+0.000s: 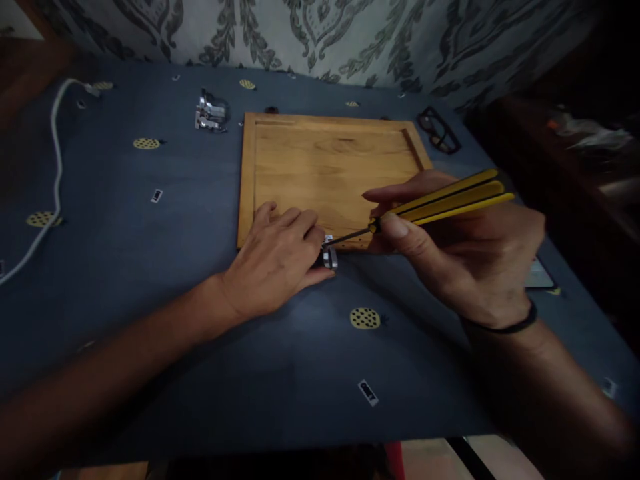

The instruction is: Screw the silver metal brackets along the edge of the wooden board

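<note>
A wooden panel (pixel 330 167) with a raised rim lies on the blue patterned cloth. At its near edge sits a small metal hinge (pixel 330 257), partly covered by my left hand (pixel 283 257). The fingers of that hand are bent over the panel's edge, with the thumb below, pressing around the hinge. My right hand (pixel 450 247) is wrapped round a yellow and black screwdriver (pixel 450 197). The thin shaft points down and left, and its tip meets the hinge beside my left fingers. Any screw under the tip is too small to tell.
More metal hinges (pixel 210 113) lie behind the panel's left side. Dark-framed glasses (pixel 439 130) rest at the back right. A white cable (pixel 57 147) runs along the far left. A flat device (pixel 540 275) is partly hidden behind my right wrist.
</note>
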